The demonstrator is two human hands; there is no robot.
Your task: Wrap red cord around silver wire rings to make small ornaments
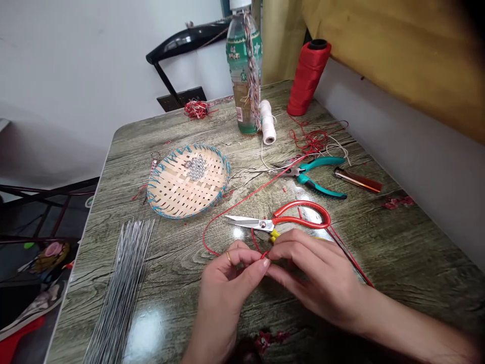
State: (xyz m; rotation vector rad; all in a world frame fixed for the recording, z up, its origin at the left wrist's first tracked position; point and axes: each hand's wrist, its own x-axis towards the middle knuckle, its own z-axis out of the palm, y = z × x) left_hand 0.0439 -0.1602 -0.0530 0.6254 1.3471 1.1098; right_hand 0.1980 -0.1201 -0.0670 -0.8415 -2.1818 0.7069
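Note:
Both hands meet at the front middle of the table, fingertips pinched together. Between thumb and forefinger, my left hand (231,283) grips a red cord (264,255). My right hand (318,275) pinches the same cord just beside it; the exact spot between the fingertips is partly hidden. From there the cord loops left and runs back up the table. Just beyond the fingers lie red-handled scissors (267,224), blades pointing left and slightly apart. A yellow-handled tool (274,234) shows partly behind my right hand.
A bamboo tray (170,194) holds small metal pieces. Thin metal wires (123,288) lie front left. Teal pliers (322,163), a lighter (358,180), a white thread spool (268,124), a red thread spool (309,78), tangled cord (312,140) and a bottle (240,76) stand or lie farther back.

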